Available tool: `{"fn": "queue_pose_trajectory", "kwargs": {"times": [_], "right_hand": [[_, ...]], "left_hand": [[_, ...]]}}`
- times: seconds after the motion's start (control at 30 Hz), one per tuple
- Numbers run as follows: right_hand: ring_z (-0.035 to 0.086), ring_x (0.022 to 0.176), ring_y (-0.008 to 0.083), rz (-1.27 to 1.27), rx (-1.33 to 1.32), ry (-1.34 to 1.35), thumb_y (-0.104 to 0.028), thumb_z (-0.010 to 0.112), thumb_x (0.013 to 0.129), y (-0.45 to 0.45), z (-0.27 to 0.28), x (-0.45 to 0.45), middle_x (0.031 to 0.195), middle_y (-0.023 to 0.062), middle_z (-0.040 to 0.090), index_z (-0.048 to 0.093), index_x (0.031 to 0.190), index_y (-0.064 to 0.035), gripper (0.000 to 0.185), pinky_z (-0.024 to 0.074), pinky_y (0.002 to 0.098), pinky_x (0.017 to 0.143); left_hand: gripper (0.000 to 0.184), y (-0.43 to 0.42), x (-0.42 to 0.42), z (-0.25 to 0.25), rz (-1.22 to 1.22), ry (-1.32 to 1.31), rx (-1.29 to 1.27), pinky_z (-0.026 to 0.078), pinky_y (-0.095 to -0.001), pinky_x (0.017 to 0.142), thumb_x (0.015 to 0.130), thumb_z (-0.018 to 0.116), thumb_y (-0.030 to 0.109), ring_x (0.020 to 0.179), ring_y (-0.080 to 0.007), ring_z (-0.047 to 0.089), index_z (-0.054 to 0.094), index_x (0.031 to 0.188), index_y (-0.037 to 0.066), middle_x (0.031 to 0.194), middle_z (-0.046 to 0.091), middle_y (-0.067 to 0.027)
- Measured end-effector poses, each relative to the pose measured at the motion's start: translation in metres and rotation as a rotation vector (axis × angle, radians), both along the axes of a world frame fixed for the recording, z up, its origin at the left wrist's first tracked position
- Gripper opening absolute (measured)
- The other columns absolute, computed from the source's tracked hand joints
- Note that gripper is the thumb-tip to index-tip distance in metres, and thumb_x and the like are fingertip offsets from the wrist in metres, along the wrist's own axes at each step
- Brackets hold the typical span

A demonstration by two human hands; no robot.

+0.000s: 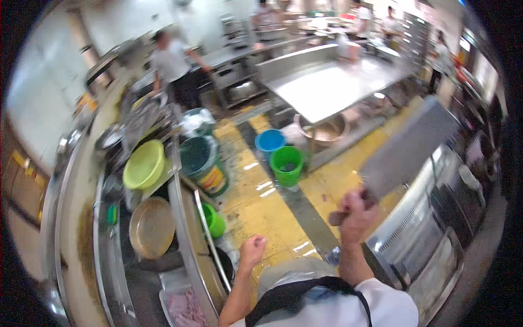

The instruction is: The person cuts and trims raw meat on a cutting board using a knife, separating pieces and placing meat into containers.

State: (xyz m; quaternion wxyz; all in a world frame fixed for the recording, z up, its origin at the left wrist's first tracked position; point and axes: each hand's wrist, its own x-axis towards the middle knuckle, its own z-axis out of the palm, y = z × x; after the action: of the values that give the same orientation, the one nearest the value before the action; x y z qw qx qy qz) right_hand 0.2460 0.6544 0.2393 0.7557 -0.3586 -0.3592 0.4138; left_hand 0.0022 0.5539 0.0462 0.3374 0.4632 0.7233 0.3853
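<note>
My right hand (pixel 357 215) is closed around the dark handle of a large cleaver (pixel 411 147). Its broad grey blade points up and to the right, smeared by motion, in front of the metal equipment on that side. My left hand (pixel 253 250) hangs low in front of my body, its fingers curled in and nothing visible in them. It is nearest to the metal rail (pixel 212 240) of the sink counter, apart from it. A bright green bucket (pixel 214 222) stands on the floor just beyond that rail.
At left, the sink counter holds a yellow-green basin (pixel 144 164), a brown round pan (pixel 152 228) and a tray of pale raw meat (pixel 185 309). A dark green bin (pixel 204 166), blue bucket (pixel 270 140) and green bucket (pixel 286 166) stand ahead. A steel table (pixel 327 90) and several people are beyond.
</note>
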Motion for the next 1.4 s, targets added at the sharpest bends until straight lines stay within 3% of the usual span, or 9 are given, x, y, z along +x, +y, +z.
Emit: {"fn": "queue_pose_trajectory", "kwargs": {"times": [0.27, 0.37, 0.53, 0.63, 0.77, 0.87, 0.97, 1.17, 1.4], "right_hand": [[0.051, 0.054, 0.0106, 0.136, 0.017, -0.013, -0.006, 0.057, 0.090, -0.015, -0.007, -0.011, 0.068, 0.0027, 0.052, 0.047, 0.092, -0.0046, 0.011, 0.0424, 0.0255, 0.049], [0.051, 0.054, 0.0108, 0.159, 0.009, -0.041, -0.005, 0.057, 0.089, -0.017, -0.013, -0.010, 0.068, 0.0031, 0.053, 0.046, 0.093, -0.0045, 0.012, 0.0426, 0.0256, 0.049], [0.048, 0.053, 0.0131, 0.058, -0.057, -0.046, -0.006, 0.059, 0.088, -0.017, -0.011, -0.014, 0.071, 0.0045, 0.050, 0.046, 0.097, -0.0047, 0.016, 0.0400, 0.0270, 0.047], [0.049, 0.050, 0.0117, 0.027, -0.041, -0.016, -0.007, 0.060, 0.088, -0.014, -0.011, -0.011, 0.061, 0.0028, 0.050, 0.046, 0.095, -0.0039, 0.016, 0.0542, 0.0375, 0.079], [0.048, 0.049, 0.0125, 0.049, -0.026, -0.010, -0.009, 0.061, 0.088, -0.013, -0.013, -0.011, 0.061, 0.0029, 0.048, 0.045, 0.096, -0.0034, 0.019, 0.0532, 0.0400, 0.083], [0.048, 0.050, 0.0126, 0.096, -0.027, -0.035, -0.008, 0.061, 0.088, -0.014, -0.017, -0.010, 0.063, 0.0033, 0.049, 0.045, 0.098, -0.0044, 0.019, 0.0515, 0.0328, 0.064], [0.049, 0.052, 0.0124, 0.113, -0.083, 0.000, -0.007, 0.060, 0.089, -0.019, -0.012, -0.017, 0.066, 0.0038, 0.049, 0.045, 0.098, -0.0045, 0.017, 0.0423, 0.0276, 0.050], [0.050, 0.052, 0.0109, 0.192, -0.013, -0.052, -0.004, 0.059, 0.089, -0.022, -0.012, -0.021, 0.066, 0.0031, 0.050, 0.046, 0.095, -0.0048, 0.014, 0.0410, 0.0252, 0.048], [0.049, 0.050, 0.0093, 0.323, -0.129, -0.152, -0.006, 0.060, 0.089, -0.032, -0.013, -0.029, 0.062, 0.0015, 0.050, 0.047, 0.092, -0.0056, 0.014, 0.0403, 0.0250, 0.046]], "left_hand": [[0.025, 0.002, -0.009, -0.012, -0.007, -0.012, -0.018, 0.049, -0.0271, 0.061, 0.092, 0.061, 0.020, 0.067, -0.0118, 0.063, 0.066, 0.097, -0.003, 0.075, 0.068, -0.0070], [0.028, 0.004, -0.005, -0.002, -0.027, -0.067, -0.001, 0.051, -0.0323, 0.065, 0.090, 0.064, 0.026, 0.067, -0.0178, 0.065, 0.068, 0.098, -0.001, 0.076, 0.069, -0.0100], [0.027, 0.001, -0.001, 0.000, -0.030, -0.007, -0.017, 0.051, -0.0302, 0.064, 0.091, 0.063, 0.024, 0.067, -0.0149, 0.064, 0.067, 0.096, -0.002, 0.075, 0.068, -0.0085], [0.027, -0.001, 0.000, 0.007, -0.046, 0.039, -0.017, 0.052, -0.0305, 0.064, 0.090, 0.064, 0.024, 0.068, -0.0150, 0.065, 0.067, 0.097, -0.003, 0.076, 0.068, -0.0087], [0.027, -0.001, -0.003, -0.003, -0.036, 0.047, 0.016, 0.051, -0.0332, 0.064, 0.089, 0.064, 0.025, 0.066, -0.0188, 0.064, 0.068, 0.096, 0.000, 0.073, 0.068, -0.0111], [0.026, -0.002, -0.002, -0.004, -0.027, 0.033, 0.013, 0.050, -0.0344, 0.063, 0.088, 0.064, 0.026, 0.065, -0.0205, 0.064, 0.068, 0.096, 0.001, 0.071, 0.067, -0.0119], [0.026, -0.005, 0.001, 0.006, -0.022, 0.050, 0.020, 0.051, -0.0346, 0.063, 0.088, 0.065, 0.025, 0.064, -0.0203, 0.064, 0.068, 0.096, 0.001, 0.071, 0.067, -0.0119], [0.026, -0.006, 0.002, 0.001, -0.011, 0.015, 0.011, 0.051, -0.0341, 0.064, 0.088, 0.065, 0.026, 0.066, -0.0200, 0.066, 0.068, 0.096, 0.001, 0.073, 0.068, -0.0120], [0.028, -0.003, 0.000, 0.000, -0.008, -0.006, 0.020, 0.052, -0.0343, 0.066, 0.089, 0.064, 0.027, 0.068, -0.0206, 0.067, 0.068, 0.097, 0.000, 0.074, 0.069, -0.0123]]}}
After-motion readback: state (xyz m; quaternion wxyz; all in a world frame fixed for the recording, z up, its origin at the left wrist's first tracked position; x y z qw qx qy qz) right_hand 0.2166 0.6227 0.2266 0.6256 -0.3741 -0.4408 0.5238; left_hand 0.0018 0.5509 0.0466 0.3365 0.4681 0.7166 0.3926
